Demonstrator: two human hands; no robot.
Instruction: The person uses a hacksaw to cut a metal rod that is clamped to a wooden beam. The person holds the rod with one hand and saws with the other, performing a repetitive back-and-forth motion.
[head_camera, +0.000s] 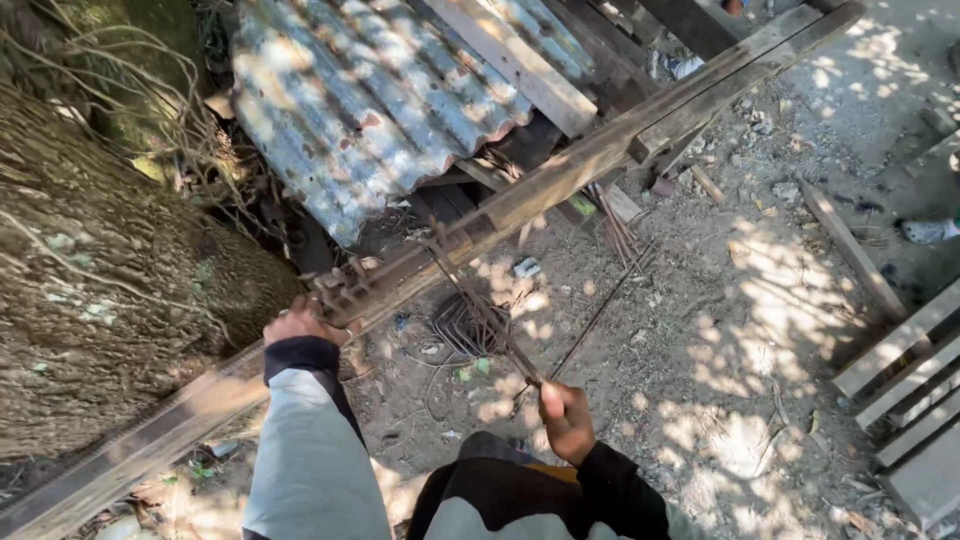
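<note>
Rusty steel and weathered wood fill the scene: a long wooden beam (560, 175) runs slantwise from the lower left up to the upper right, and a thin steel rod (480, 310) reaches from it down toward the person. The left hand (300, 322) rests at the beam where a cluster of nails or pegs (345, 290) stands out of the wood; its fingers curl over the near edge, but whether they clasp the rod's end or only press on the beam cannot be told. The right hand (565, 418) is closed in a fist around the lower end of a dark bar (500, 345) that lies along the rod, thumb on top, held out in front of the body and well apart from the beam. Both arms wear sleeves of grey with black cuffs. On the dirt ground (720, 350) under the beam lies a pile of bent wire loops (462, 328), just beside the rod, and a bundle of straight rods (618, 225) leans against the beam farther up. A sheet of corrugated metal (370, 95), patched with rust, lies behind the beam, with planks (520, 60) on top of it. A thick tree trunk (90, 300) with hanging roots fills the left side, and more wooden slats (910, 380) lie at the right edge in dappled sunlight.
</note>
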